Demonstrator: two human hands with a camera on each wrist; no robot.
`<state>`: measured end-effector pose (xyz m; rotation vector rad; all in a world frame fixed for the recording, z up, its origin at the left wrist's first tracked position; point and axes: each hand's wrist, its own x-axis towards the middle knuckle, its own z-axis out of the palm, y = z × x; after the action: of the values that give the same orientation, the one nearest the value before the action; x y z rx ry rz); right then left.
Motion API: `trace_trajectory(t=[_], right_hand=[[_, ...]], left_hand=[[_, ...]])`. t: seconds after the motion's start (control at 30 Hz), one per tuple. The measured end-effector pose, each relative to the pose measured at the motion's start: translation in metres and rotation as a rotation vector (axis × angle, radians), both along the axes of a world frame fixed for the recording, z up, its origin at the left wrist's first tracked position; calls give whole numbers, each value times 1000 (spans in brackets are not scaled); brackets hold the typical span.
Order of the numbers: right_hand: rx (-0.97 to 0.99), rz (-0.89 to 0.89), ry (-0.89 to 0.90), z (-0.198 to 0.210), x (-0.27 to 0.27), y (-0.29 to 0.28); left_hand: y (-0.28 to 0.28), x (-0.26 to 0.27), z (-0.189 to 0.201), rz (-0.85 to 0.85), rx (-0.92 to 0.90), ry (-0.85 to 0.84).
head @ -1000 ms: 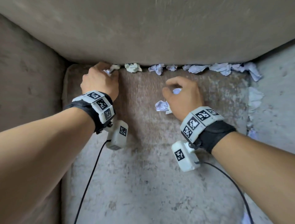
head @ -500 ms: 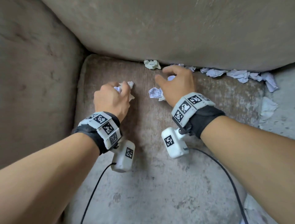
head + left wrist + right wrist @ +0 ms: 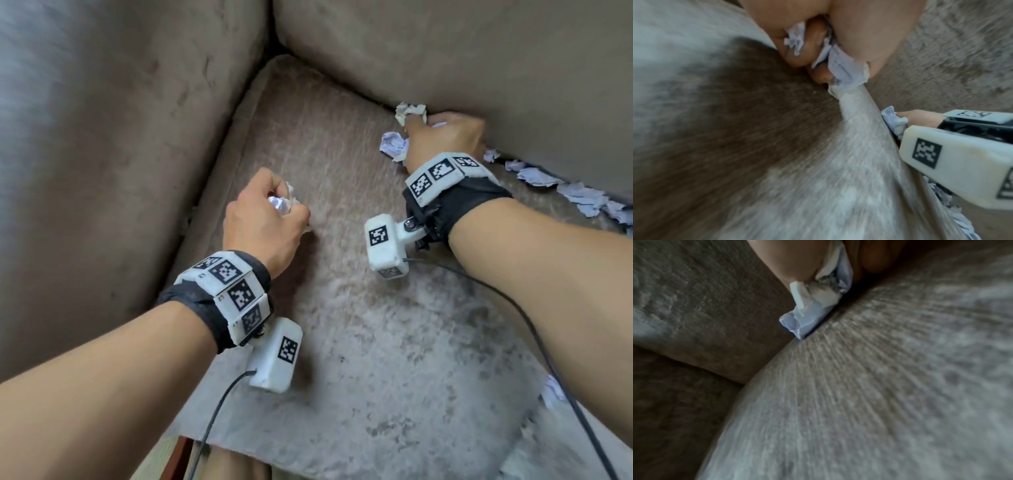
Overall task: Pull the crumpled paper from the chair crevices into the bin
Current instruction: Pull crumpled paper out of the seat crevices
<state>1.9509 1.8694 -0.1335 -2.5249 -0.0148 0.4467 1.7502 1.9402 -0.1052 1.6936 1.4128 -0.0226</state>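
Head view is showing the left hand [image 3: 265, 219] nearest, at seven o'clock on the seat cushion [image 3: 394, 359], fingers curling round a paper wad [image 3: 282, 202]. Farther, at one o'clock, the right hand [image 3: 445, 140] is clutching crumpled paper [image 3: 394, 145] while reaching into the back crevice [image 3: 548, 174], where more scraps [image 3: 579, 195] are lying. Gathering is underway; next, probably, carrying both handfuls to the bin, unseen here.

Both forearms reach forward, palms down, a marker band and a camera on each wrist. The left hand [image 3: 265, 219] is fisted, its fingers [image 3: 813, 47] curled tight on what it holds (knuckles up). The right hand [image 3: 445, 140], further forward, is likewise curled, its fingertips hidden.
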Motion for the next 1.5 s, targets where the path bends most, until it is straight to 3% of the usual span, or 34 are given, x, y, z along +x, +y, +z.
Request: trace_trajectory(t=[0.13, 0.33, 0.6, 0.77, 0.9, 1.23, 1.5], right_hand=[[61, -45, -17, 3, 3, -6], [121, 82, -26, 27, -5, -48], [159, -22, 28, 42, 14, -139], [112, -159, 75, 35, 14, -182], [154, -166, 115, 31, 7, -203], [206, -93, 114, 22, 10, -194], [211, -56, 57, 15, 25, -141]], left_hand=[[-8, -2, 3, 16, -33, 17], [-23, 37, 19, -95, 25, 76], [-62, 124, 24, -334, 101, 81], [-83, 164, 16, -415, 201, 91], [-88, 186, 0, -407, 311, 177], [-76, 204, -19, -366, 279, 219], [-67, 160, -1, -346, 153, 188]])
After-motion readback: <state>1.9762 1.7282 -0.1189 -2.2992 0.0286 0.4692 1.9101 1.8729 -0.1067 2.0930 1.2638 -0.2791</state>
